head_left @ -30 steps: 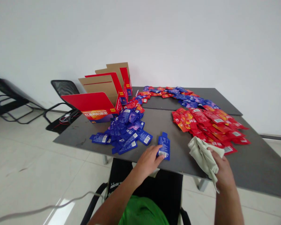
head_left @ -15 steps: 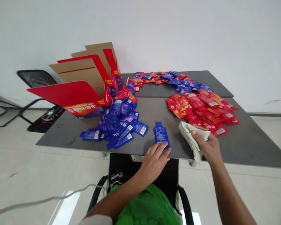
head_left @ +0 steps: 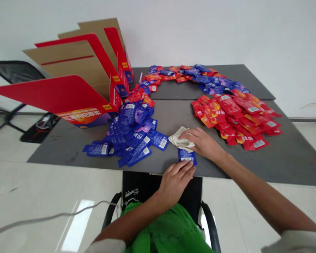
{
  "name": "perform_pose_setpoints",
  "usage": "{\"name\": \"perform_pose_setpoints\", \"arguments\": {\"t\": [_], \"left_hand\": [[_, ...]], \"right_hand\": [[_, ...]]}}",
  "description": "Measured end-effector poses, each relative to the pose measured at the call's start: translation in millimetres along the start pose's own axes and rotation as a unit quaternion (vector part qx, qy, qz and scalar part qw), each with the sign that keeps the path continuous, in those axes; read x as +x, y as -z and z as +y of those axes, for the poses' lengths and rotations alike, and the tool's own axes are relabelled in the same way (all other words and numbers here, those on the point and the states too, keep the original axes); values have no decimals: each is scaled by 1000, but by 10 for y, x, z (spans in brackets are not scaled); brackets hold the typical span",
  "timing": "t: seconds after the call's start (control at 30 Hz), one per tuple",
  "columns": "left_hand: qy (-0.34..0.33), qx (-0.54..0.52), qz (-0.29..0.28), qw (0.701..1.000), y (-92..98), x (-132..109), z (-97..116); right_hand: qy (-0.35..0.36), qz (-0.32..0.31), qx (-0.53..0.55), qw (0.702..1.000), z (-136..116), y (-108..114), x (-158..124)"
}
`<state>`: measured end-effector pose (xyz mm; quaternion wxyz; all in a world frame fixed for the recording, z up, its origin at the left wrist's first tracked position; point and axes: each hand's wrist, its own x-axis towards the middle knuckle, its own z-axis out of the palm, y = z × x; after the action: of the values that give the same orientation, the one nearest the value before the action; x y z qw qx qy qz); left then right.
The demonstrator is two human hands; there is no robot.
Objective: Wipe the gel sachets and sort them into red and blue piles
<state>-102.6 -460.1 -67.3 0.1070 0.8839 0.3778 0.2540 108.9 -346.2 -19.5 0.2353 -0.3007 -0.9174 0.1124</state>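
Note:
A single blue sachet (head_left: 187,156) lies near the front edge of the dark grey table (head_left: 252,165). My left hand (head_left: 177,177) rests with its fingers flat on the sachet's near end, holding it down. My right hand (head_left: 203,142) presses a crumpled pale cloth (head_left: 179,140) onto the sachet's far end, fingers spread over the cloth. A pile of blue sachets (head_left: 131,135) lies just left of the hands and a pile of red sachets (head_left: 234,116) to the right.
Open red and brown cardboard boxes (head_left: 76,80) stand on the table's left side. A row of mixed red and blue sachets (head_left: 189,73) curves along the back. A black chair (head_left: 13,75) stands on the floor at far left, a cable (head_left: 42,218) below.
My right hand has carried the cloth left from beside the red pile onto the blue sachet. My left hand stays on the sachet's near end. The view has moved closer to the table.

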Motion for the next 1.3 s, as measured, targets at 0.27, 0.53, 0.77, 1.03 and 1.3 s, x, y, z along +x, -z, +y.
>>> {"name": "perform_pose_setpoints", "arguments": {"t": [0.27,0.53,0.77,1.03,1.3], "left_hand": [[38,-61,-19,997,32,23,-11],[75,-102,-36,991,18,-1,-2],[54,-96,-27,994,14,1,-13],[50,-110,4,993,2,-2,7],[71,-109,-27,991,79,45,25]], "right_hand": [[-64,65,-110,990,315,242,267],[-18,-48,-35,998,-335,144,-274],[-48,-16,-107,993,358,56,263],[-66,79,-102,989,-44,353,151],[-59,-39,-60,996,-383,67,-237]]}}
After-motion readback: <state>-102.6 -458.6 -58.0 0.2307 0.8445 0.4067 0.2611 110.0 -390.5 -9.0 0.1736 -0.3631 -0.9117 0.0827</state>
